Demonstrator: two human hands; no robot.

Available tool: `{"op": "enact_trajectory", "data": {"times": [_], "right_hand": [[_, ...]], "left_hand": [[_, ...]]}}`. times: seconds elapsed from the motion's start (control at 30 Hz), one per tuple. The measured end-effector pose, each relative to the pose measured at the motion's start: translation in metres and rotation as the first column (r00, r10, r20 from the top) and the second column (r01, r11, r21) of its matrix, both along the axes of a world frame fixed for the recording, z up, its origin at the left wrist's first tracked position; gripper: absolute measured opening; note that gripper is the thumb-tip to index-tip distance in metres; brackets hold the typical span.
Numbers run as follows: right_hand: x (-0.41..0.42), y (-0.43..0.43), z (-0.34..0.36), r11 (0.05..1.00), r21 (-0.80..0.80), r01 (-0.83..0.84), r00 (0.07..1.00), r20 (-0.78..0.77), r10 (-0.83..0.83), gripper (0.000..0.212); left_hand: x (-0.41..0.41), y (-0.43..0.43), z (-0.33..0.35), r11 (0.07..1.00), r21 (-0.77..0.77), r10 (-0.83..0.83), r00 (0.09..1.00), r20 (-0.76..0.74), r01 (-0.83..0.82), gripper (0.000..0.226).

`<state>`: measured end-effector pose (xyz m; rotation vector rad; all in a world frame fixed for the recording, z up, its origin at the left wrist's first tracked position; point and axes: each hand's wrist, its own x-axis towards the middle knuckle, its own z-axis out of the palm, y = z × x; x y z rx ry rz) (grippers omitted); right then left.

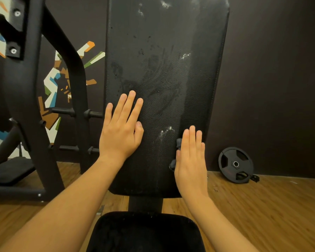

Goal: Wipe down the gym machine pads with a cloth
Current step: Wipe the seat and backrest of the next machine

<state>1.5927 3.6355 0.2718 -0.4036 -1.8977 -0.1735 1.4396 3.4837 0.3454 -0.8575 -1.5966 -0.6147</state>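
Both hands lay flat: left hand [121,135] on the back pad [164,60], right hand [190,160] pressing the cloth [179,142] lower right. Ungripped, it could've slipped.

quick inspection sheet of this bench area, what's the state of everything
surface: back pad black, wet smears and white specks across it
job's things: dark cloth under right hand at the pad's right edge; seat pad below
clutter: weight plate leaning on the wall
grips: left hand flat on back pad; right hand flat, pressing cloth
cables: nothing seen
surroundings: black machine frame at left, wood floor, dark wall
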Motion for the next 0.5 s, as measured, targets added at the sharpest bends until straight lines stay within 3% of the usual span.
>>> {"op": "enact_trajectory", "data": {"times": [0.27,0.5], "right_hand": [[-0.003,0.003,0.014,0.997,-0.038,-0.060,0.998,-0.037,0.059,0.062],[0.003,0.006,-0.025,0.998,-0.026,-0.064,0.998,-0.002,0.064,0.061]], "left_hand": [[0.000,0.000,0.000,1.000,0.005,-0.006,1.000,0.005,0.006,0.060],[-0.001,0.000,0.000,1.000,-0.005,0.003,1.000,0.010,-0.003,0.060]]}}
